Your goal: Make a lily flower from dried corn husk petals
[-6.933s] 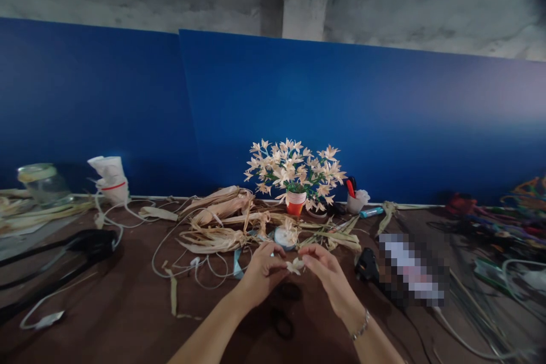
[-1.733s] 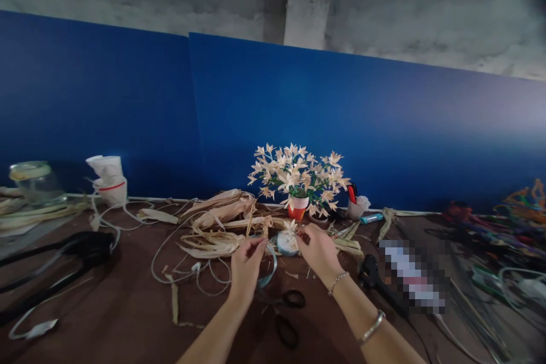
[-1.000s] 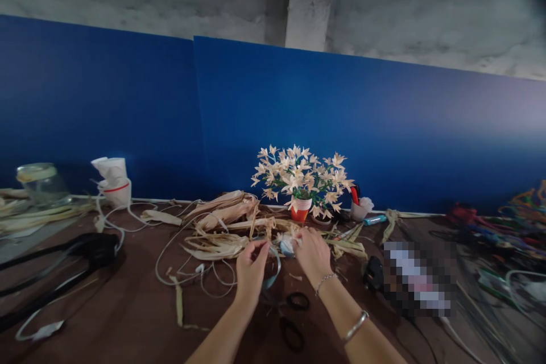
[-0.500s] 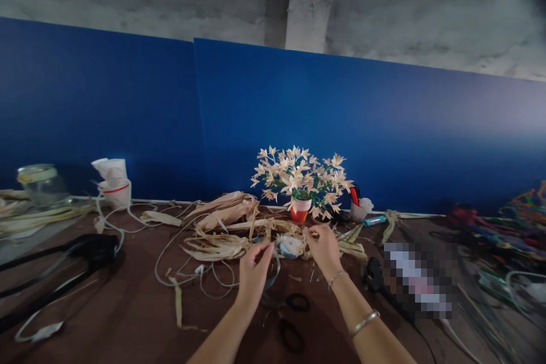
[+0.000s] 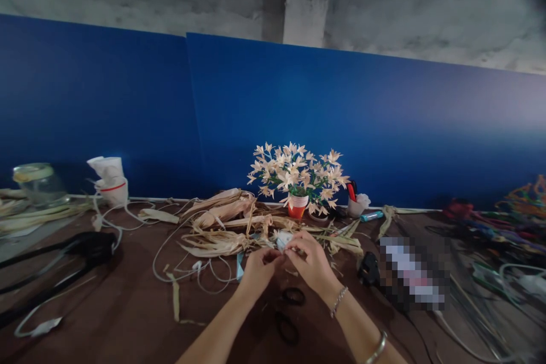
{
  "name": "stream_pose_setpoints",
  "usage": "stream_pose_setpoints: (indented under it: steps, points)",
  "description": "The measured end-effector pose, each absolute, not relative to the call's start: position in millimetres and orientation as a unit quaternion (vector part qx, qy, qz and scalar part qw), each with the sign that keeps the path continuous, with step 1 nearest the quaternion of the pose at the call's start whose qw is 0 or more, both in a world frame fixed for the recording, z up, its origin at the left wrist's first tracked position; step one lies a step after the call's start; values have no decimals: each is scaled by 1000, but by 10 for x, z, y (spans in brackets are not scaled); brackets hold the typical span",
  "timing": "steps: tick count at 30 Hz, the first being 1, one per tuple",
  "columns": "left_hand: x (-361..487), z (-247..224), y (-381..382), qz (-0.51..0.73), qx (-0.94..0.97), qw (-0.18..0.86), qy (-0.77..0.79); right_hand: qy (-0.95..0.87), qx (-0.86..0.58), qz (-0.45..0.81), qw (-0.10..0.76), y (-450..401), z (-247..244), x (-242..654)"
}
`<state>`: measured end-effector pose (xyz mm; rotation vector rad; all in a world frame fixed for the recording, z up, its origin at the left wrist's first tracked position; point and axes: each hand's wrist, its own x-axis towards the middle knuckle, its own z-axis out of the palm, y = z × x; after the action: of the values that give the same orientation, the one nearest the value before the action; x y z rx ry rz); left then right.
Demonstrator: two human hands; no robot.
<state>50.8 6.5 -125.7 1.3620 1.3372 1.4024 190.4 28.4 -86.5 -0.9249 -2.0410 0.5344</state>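
My left hand [image 5: 261, 271] is closed in a pinch, its fingertips meeting those of my right hand [image 5: 310, 259], also pinched. What lies between the fingers is too small to make out. Just behind the fingertips is a pale blue-white roll [image 5: 282, 239], partly covered by my right hand. Dry corn husks [image 5: 222, 242] spread behind and to the left of my hands. Beyond them stands an orange and white cup [image 5: 297, 207] with cream husk flowers [image 5: 294, 173] on green stems. Black scissors handles [image 5: 286, 327] lie on the brown table below my hands.
At the left are a glass jar [image 5: 38, 185], a white wrapped cup [image 5: 111, 182] and a black strap-like object [image 5: 94, 247] with white cables. A black plug [image 5: 369, 269], a blue tube [image 5: 372, 216] and tangled coloured cords [image 5: 507, 227] lie to the right. A blue panel [image 5: 273, 102] stands behind.
My right hand has moved left and slightly down, and my left hand a little right and down, so the fingertips now meet. The view has shifted slightly.
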Motion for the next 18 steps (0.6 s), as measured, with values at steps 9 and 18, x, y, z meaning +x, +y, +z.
stream_pose_setpoints:
  steps: [9, 18]
  points:
    - [453, -1228, 89, 599, 429, 457, 498, -767, -407, 225, 443, 273, -980, 1987]
    - [341, -1168, 60, 646, 407, 420, 491, -855, -411, 209, 239, 157, -987, 1996]
